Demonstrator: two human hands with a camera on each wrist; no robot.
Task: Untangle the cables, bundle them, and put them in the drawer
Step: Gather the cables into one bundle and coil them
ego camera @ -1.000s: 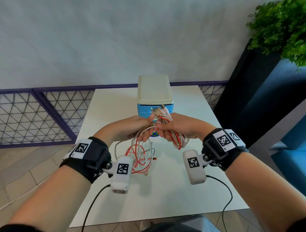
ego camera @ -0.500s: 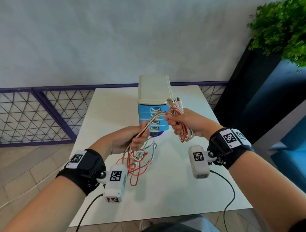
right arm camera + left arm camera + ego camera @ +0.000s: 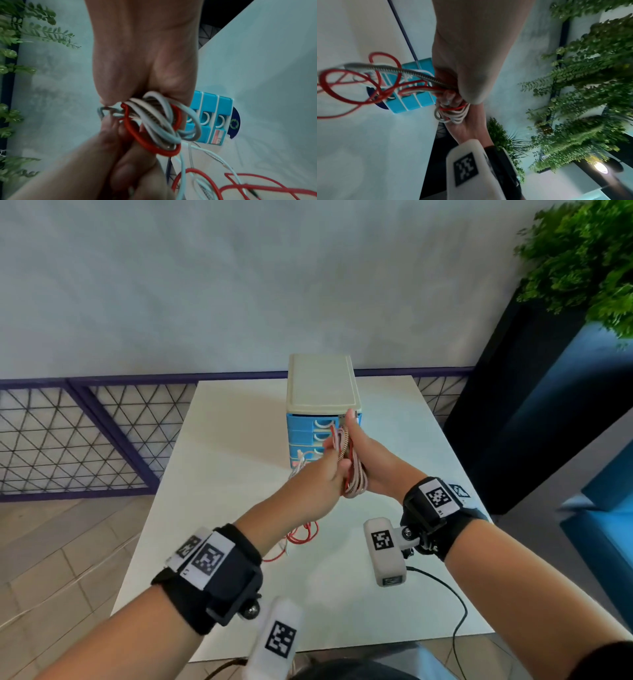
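Head view first, and we work from left to right. We note loose red and white cable ends [image 3: 301, 537] trailing on the white table [image 3: 212, 474] under the left forearm. Our left hand [image 3: 322, 474] is closed around the strands where they run up into the coil (the left wrist view confirms fingers curled round them). Just beside it, touching, our right hand [image 3: 370, 460] grips the coiled cable bundle [image 3: 352, 474], raised in front of the blue drawer unit [image 3: 308, 436], whose visible drawers are closed. A potted plant [image 3: 589, 258] stands far right.
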